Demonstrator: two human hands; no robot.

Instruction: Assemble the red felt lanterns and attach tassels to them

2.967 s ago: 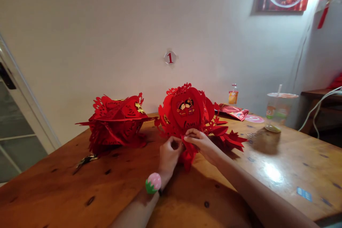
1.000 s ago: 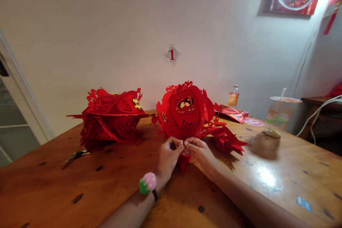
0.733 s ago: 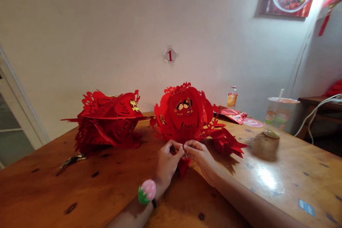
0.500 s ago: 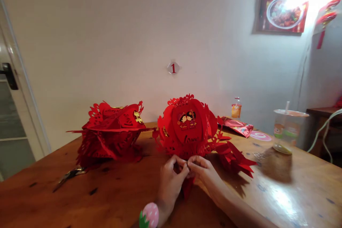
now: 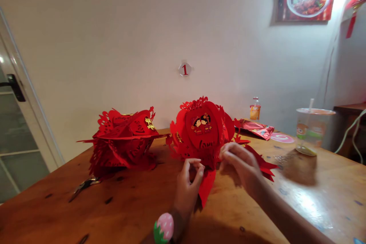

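Note:
A red paper lantern (image 5: 200, 137) with a cartoon couple and cut-out lettering stands just beyond my hands. From its lower edge a red paper tail (image 5: 207, 188) hangs between them. My left hand (image 5: 189, 187), a strawberry ornament (image 5: 164, 228) at its wrist, is closed in a pinch near the lantern's base; anything between its fingertips is too small to make out. My right hand (image 5: 241, 166) is also pinched, raised by the lantern's lower right edge. Whatever it grips is hidden. More folded red paper strips (image 5: 261, 162) lie behind that hand.
A second red paper lantern (image 5: 122, 141) sits to the left, with scissors (image 5: 84, 187) in front of it. At the right are a plastic cup with a straw (image 5: 313, 131), a red foil packet (image 5: 254, 129) and a small bottle (image 5: 255, 109). The wooden table (image 5: 137, 213) ends at the wall.
My hands, fingertips together before, have come apart. The right one has moved up and to the right; the left stays low. More of the red tail now shows between them.

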